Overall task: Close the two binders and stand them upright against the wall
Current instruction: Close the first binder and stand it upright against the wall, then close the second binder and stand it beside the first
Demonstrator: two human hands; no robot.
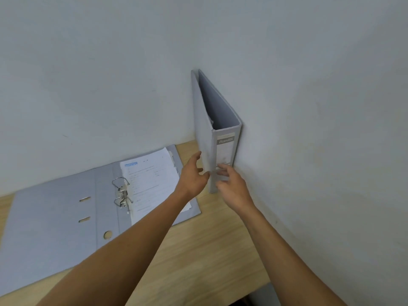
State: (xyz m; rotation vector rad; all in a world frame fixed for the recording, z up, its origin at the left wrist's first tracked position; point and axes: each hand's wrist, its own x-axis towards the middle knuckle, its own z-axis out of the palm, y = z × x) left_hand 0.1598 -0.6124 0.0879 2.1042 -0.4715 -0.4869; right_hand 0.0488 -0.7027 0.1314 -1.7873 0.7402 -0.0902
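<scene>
binders (pixel 204 120) (pixel 53 217): grey | spine label (pixel 225 149): beige | table (pixel 198 250): light woodgrain | wall (pixel 110 62): pale grey

Both hands flank a closed grey lever-arch binder (pixel 204 129) standing upright; left hand (pixel 193 175) touches its cover, right hand (pixel 231 186) its spine.

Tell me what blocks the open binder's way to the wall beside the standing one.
Nothing visible does. The open binder lies flat on the desk, its far edge close to the back wall. Bare wall remains left of the standing binder, which the left hand and right hand flank.
</scene>
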